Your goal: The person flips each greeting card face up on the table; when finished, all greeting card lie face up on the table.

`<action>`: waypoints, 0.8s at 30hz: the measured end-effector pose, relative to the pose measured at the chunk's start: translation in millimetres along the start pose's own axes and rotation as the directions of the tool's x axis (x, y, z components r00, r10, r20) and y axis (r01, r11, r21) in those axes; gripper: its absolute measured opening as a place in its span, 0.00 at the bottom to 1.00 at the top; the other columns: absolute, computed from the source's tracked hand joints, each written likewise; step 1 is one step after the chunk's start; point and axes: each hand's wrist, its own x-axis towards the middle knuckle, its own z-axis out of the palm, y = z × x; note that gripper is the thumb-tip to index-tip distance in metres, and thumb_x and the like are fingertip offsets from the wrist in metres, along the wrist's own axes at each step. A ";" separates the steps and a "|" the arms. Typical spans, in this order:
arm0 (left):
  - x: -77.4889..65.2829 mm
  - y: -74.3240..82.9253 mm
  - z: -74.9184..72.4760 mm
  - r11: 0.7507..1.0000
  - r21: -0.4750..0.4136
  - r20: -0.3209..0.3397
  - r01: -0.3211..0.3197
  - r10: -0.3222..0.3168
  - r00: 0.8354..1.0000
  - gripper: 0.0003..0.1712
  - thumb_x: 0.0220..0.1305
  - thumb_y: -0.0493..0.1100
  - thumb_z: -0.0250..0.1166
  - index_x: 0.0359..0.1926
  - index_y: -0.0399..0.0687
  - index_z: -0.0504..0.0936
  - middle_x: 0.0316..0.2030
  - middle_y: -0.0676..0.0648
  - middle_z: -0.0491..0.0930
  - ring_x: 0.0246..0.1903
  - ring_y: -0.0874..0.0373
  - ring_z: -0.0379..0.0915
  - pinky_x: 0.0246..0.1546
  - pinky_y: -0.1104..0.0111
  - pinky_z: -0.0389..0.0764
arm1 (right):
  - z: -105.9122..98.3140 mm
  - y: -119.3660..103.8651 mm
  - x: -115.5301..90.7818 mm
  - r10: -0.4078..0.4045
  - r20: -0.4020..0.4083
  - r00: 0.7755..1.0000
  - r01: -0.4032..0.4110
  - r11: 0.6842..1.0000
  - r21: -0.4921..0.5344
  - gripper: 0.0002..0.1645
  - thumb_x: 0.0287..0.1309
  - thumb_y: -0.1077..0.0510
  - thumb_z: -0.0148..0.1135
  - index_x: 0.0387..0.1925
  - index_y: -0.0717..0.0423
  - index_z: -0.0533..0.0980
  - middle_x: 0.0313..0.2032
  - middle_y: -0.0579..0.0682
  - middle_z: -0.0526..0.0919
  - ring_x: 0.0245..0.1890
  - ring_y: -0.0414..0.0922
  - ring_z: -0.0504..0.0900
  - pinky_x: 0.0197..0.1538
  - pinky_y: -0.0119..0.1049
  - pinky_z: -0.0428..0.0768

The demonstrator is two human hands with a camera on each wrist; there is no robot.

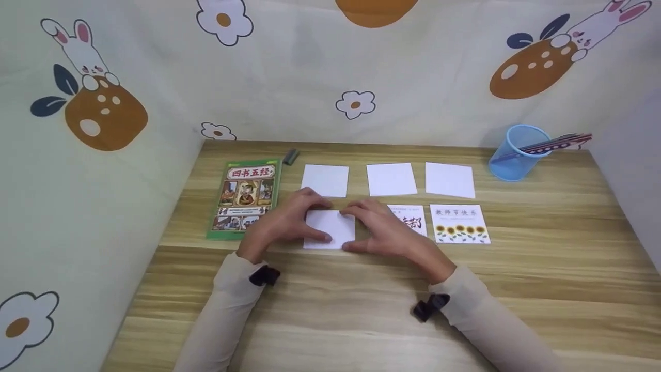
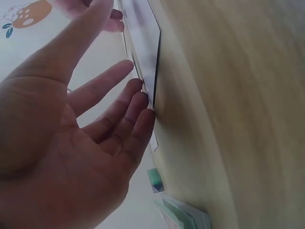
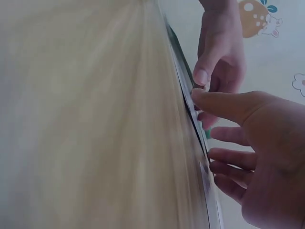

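Observation:
A blank white square card [image 1: 330, 227] lies on the wooden table between both hands. My left hand [image 1: 286, 217] is at its left side, thumb over the card's lower part and fingers around the top left. From the right, my right hand [image 1: 387, 230] touches it, thumb at the lower right corner and index finger near the top edge. The left wrist view shows the left fingers [image 2: 143, 119] fairly straight beside the card's edge. In the right wrist view the right thumb [image 3: 219, 102] extends to an edge. A card with dark red characters [image 1: 413, 222] is partly hidden behind the right hand.
Beyond are three blank white cards [image 1: 326, 181] in a row. A sunflower card [image 1: 459, 225] lies at right. Left stands a green-bordered book [image 1: 248, 194] lying flat, with a small dark green block [image 1: 291, 156] near it. A blue cup [image 1: 516, 163] holds pencils [image 1: 563, 142] at back right.

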 end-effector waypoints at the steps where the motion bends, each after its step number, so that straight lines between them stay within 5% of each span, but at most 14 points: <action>1: -2.1 0.4 -0.2 1.000 0.010 0.013 0.012 -0.012 1.000 0.45 0.52 0.57 0.87 0.71 0.53 0.82 0.63 0.46 0.76 0.63 0.50 0.73 0.70 0.54 0.78 | 1.6 -2.2 0.6 -0.002 0.004 1.000 0.002 1.000 -0.005 0.45 0.59 0.39 0.80 0.73 0.51 0.76 0.72 0.55 0.76 0.76 0.56 0.71 0.80 0.58 0.68; 8: -9.8 7.7 -1.7 0.995 0.091 0.039 0.048 -0.052 0.998 0.54 0.46 0.52 0.90 0.76 0.61 0.77 0.66 0.46 0.71 0.68 0.47 0.64 0.70 0.51 0.77 | 4.9 -6.8 -2.0 0.036 0.008 0.999 -0.036 0.999 0.014 0.45 0.57 0.41 0.83 0.72 0.50 0.77 0.69 0.55 0.77 0.72 0.55 0.72 0.77 0.57 0.69; 24: -10.0 10.4 -2.0 0.994 0.101 0.014 0.049 -0.051 0.999 0.56 0.46 0.52 0.90 0.77 0.60 0.76 0.61 0.45 0.74 0.61 0.47 0.70 0.66 0.51 0.80 | 4.6 -6.5 -5.1 -0.016 0.010 1.000 0.016 0.999 0.032 0.39 0.64 0.40 0.77 0.72 0.47 0.77 0.71 0.52 0.76 0.73 0.53 0.72 0.78 0.55 0.71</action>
